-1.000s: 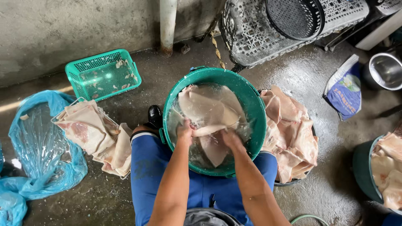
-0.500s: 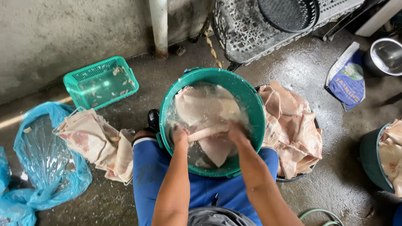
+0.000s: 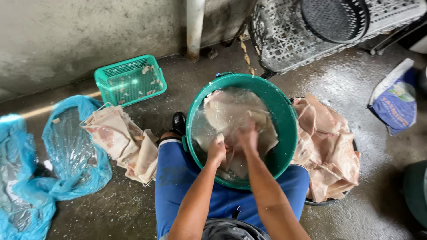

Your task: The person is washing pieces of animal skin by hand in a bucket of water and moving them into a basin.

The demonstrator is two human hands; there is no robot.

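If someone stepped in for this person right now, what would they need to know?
Left hand and right hand both grip a pale sheet of raw skin in the water-filled green basin.
A stack of similar sheets lies at the left, a heaped pile at the right.
Which pile is already washed cannot be told.
A small green basket of scraps sits by the wall.

Head camera looks steeply down, close; one view.

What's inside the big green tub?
The green tub holds cloudy water and a large pale sheet of raw skin. The left hand and right hand grip it. The tub's bottom is hidden.
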